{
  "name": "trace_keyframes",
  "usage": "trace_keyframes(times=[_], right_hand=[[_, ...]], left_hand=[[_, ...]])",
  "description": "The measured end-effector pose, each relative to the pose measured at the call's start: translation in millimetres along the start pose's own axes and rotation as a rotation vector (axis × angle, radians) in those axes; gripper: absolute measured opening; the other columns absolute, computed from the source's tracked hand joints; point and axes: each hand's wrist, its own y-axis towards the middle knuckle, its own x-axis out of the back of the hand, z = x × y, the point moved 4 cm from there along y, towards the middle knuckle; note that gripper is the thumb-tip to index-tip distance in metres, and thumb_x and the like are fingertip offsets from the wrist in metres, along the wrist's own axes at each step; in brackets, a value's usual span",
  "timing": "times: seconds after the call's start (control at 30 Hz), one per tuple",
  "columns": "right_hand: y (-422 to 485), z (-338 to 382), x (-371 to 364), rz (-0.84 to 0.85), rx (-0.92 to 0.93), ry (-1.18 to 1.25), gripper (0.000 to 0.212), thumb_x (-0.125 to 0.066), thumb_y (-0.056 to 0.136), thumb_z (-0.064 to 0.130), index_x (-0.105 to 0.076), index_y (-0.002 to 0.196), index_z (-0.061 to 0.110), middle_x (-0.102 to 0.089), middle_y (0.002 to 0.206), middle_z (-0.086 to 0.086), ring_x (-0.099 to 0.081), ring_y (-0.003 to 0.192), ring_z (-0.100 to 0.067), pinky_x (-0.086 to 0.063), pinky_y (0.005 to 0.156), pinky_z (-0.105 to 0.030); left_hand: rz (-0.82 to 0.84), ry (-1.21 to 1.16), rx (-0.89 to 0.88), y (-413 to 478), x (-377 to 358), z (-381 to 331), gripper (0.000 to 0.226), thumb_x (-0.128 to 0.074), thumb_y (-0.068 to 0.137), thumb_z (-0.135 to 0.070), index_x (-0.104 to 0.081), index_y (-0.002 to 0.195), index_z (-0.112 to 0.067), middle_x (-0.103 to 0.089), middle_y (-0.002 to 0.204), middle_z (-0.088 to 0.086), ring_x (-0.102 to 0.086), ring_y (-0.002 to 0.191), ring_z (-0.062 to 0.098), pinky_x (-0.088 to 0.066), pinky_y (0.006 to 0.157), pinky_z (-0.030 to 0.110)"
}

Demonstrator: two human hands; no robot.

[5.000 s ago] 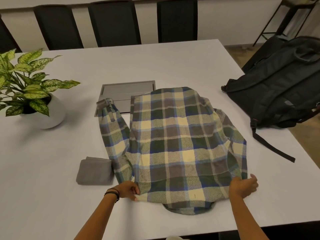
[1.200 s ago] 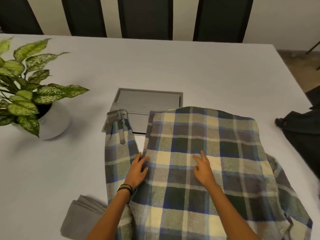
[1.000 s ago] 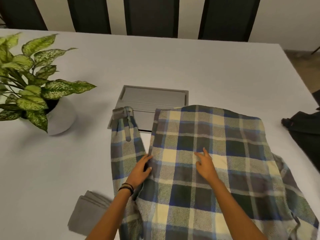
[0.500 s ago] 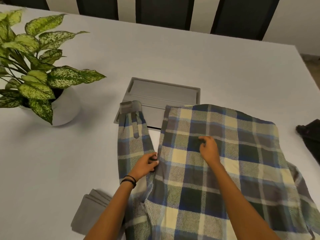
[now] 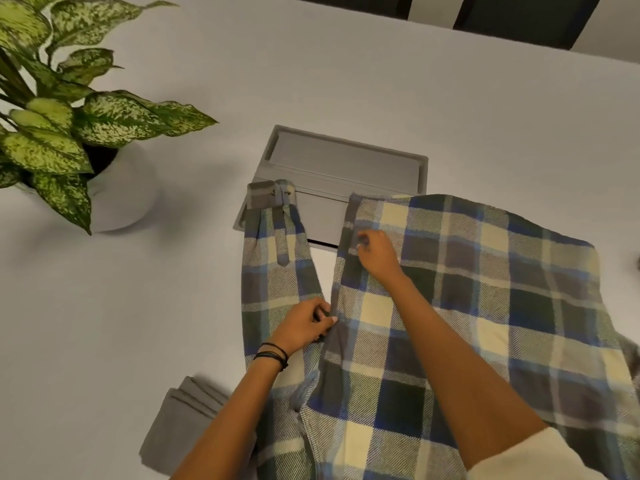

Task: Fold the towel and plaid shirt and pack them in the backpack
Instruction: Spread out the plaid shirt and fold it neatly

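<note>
Head view. Risk: the plaid shirt (image 5: 467, 306) had its sleeve (image 5: 273, 271) cuff resting on the grey box (image 5: 346, 164). Folding the side in could drag or snag it and skew the fold. The left hand (image 5: 304, 327) pinched the shirt's side edge, nearer than the box. The right hand (image 5: 375, 258) gripped cloth just at the box's near edge. The shirt lay spread on the worktop (image 5: 346, 81), its far hem overlapping the box: soft, thick, blue-green-cream checks.

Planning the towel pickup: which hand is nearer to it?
Left. The left hand grips the shirt just beyond the towel; the right hand is farther up, by the box.
</note>
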Motion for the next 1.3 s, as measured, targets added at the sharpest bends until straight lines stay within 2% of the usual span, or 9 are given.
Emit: trace_keyframes(times=[0.13, 0.3, 0.47, 0.7, 0.83, 0.93, 1.03, 1.13, 1.3], right_hand=[[13.4, 7.3, -9.0, -0.115, -0.051, -0.088, 0.023, -0.053, 0.092, 0.024, -0.06, 0.104, 0.006, -0.06, 0.108, -0.013, -0.056, 0.102, -0.029, -0.043, 0.09, -0.043], [25.1, 13.8, -16.4, -0.165, -0.067, -0.309, 0.052, -0.053, 0.087, 0.048, -0.05, 0.119, 0.007, -0.053, 0.12, -0.011, -0.05, 0.112, -0.027, -0.033, 0.097, -0.044], [29.9, 13.4, -17.7, -0.162, -0.004, -0.382, 0.054, -0.057, 0.087, 0.03, -0.036, 0.131, 0.007, -0.05, 0.125, -0.013, -0.049, 0.112, -0.029, -0.036, 0.094, -0.043], [30.2, 10.9, 9.6, -0.223, 0.091, -0.067, 0.046, -0.048, 0.09, 0.001, -0.038, 0.134, 0.009, -0.049, 0.118, -0.018, -0.055, 0.091, -0.03, -0.047, 0.066, -0.032], [25.2, -0.2, 32.0, -0.274, 0.054, 0.176, 0.036, -0.046, 0.088, -0.006, -0.051, 0.12, 0.008, -0.053, 0.114, -0.016, -0.053, 0.096, -0.023, -0.04, 0.066, -0.018], [22.2, -12.9, 48.9, -0.284, -0.012, 0.308, 0.03, -0.046, 0.087, -0.01, -0.058, 0.109, 0.007, -0.057, 0.11, -0.013, -0.053, 0.095, -0.017, -0.041, 0.064, -0.008], [16.8, -28.2, 67.3, -0.317, -0.081, 0.374, 0.02, -0.047, 0.088, -0.008, -0.052, 0.095, 0.01, -0.058, 0.105, -0.011, -0.052, 0.093, -0.014, -0.042, 0.064, -0.009], [12.3, -44.7, 82.6, -0.354, -0.088, 0.386, 0.02, -0.046, 0.087, -0.009, -0.05, 0.084, 0.01, -0.055, 0.094, -0.005, -0.055, 0.098, -0.021, -0.041, 0.071, -0.01], [4.5, -72.9, 104.2, -0.391, -0.181, 0.444, 0.029, -0.043, 0.092, -0.003, -0.064, 0.108, 0.009, -0.057, 0.121, -0.006, -0.053, 0.111, -0.025, -0.049, 0.087, -0.028]], left_hand=[[-0.014, 0.214, -0.062, 2.7, -3.8, -5.5, 0.021, -0.064, 0.086, -0.027, -0.052, 0.077, -0.012, -0.053, 0.067, -0.001, -0.048, 0.058, 0.008, -0.042, 0.058, 0.023], [0.004, 0.291, -0.11, 0.1, -8.0, -16.2, 0.029, -0.061, 0.087, -0.029, -0.042, 0.067, -0.022, -0.046, 0.061, -0.008, -0.042, 0.054, 0.003, -0.032, 0.051, 0.016], [0.099, 0.402, -0.189, -5.9, -15.7, -22.3, 0.026, -0.056, 0.089, -0.036, -0.047, 0.091, -0.012, -0.046, 0.068, -0.005, -0.046, 0.062, 0.015, -0.037, 0.056, 0.029], [0.262, 0.471, -0.163, -16.0, -17.1, -33.1, 0.037, -0.059, 0.088, -0.036, -0.044, 0.111, -0.011, -0.046, 0.067, -0.008, -0.043, 0.057, 0.006, -0.034, 0.052, 0.023], [0.523, 0.381, -0.102, -29.0, -20.8, -40.8, 0.031, -0.058, 0.089, -0.032, -0.057, 0.107, -0.007, -0.064, 0.081, 0.009, -0.061, 0.074, 0.015, -0.044, 0.064, 0.018], [0.648, 0.304, -0.104, -38.1, -27.3, -53.9, 0.028, -0.059, 0.09, -0.029, -0.062, 0.107, -0.008, -0.062, 0.066, -0.002, -0.052, 0.052, -0.001, -0.037, 0.053, 0.009], [0.704, 0.295, -0.135, -40.3, -37.7, -72.3, 0.028, -0.06, 0.09, -0.025, -0.061, 0.109, -0.005, -0.054, 0.052, 0.006, -0.042, 0.038, -0.003, -0.029, 0.044, 0.008], [0.761, 0.344, -0.18, -42.0, -51.1, -93.5, 0.024, -0.059, 0.091, -0.024, -0.058, 0.095, 0.0, -0.062, 0.084, 0.031, -0.042, 0.036, -0.005, -0.028, 0.041, 0.004], [0.852, 0.362, -0.236, -37.9, -88.3, -110.7, 0.026, -0.059, 0.09, -0.024, -0.055, 0.104, -0.002, -0.069, 0.087, 0.022, -0.057, 0.058, 0.005, -0.042, 0.055, 0.004]])
